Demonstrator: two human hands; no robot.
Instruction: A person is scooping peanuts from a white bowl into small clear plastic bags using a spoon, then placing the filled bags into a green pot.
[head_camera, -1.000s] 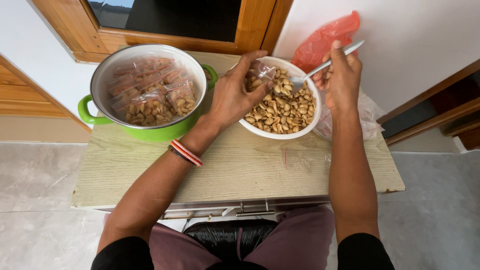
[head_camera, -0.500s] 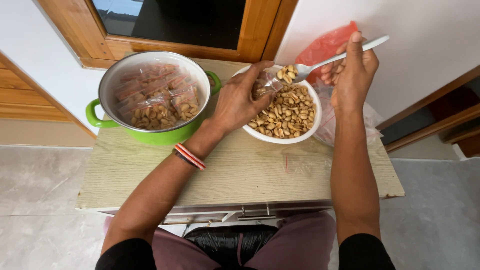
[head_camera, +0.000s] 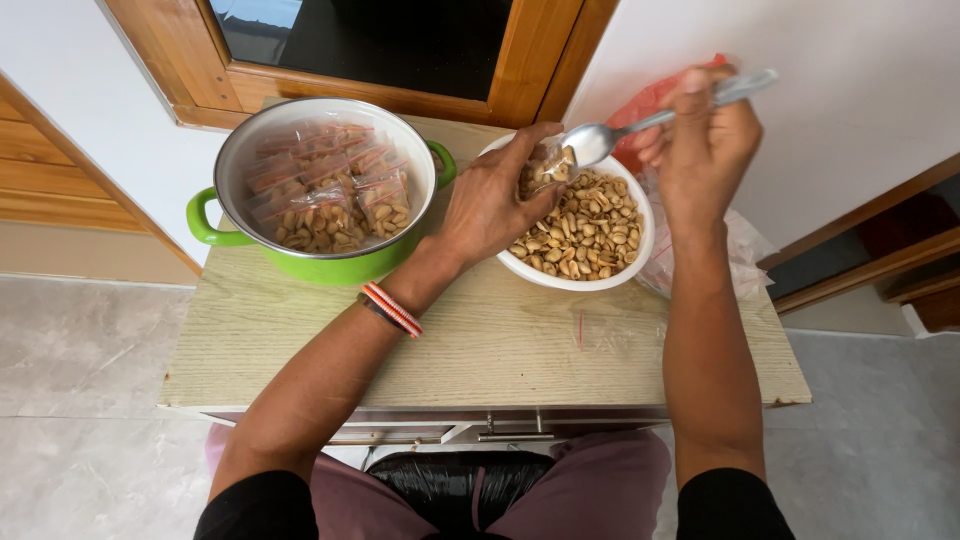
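Head view, looking down on a small wooden table (head_camera: 480, 350). Left hand (head_camera: 490, 205) curled over the near-left rim of a white bowl (head_camera: 640, 262) of peanuts (head_camera: 585, 235), thumb and fingers pinching a small clear bag (head_camera: 545, 170) open just above the nuts. Right hand (head_camera: 705, 135) closed around the handle of a metal spoon (head_camera: 600, 140), its bowl tipped against the bag's mouth. White bowl near the far right corner of the table; green pot (head_camera: 320, 190) stacked with filled packets (head_camera: 330, 185) at the far left corner, touching or nearly touching the bowl. One empty clear bag (head_camera: 610, 330) flat near the front right edge; red plastic bag (head_camera: 650, 100) and more clear plastic (head_camera: 735, 245) behind and beside the bowl.

Likely trouble: narrow, floppy bag mouth, held open by one pinch only, so easily folding shut under the spoon and spilling nuts over the lip. Any spill probably back into the bowl, since the bag hangs over it; further left, onto the table or floor. Overfilling would probably hinder sealing. Cannot tell how full the bag is, hidden behind the fingers.
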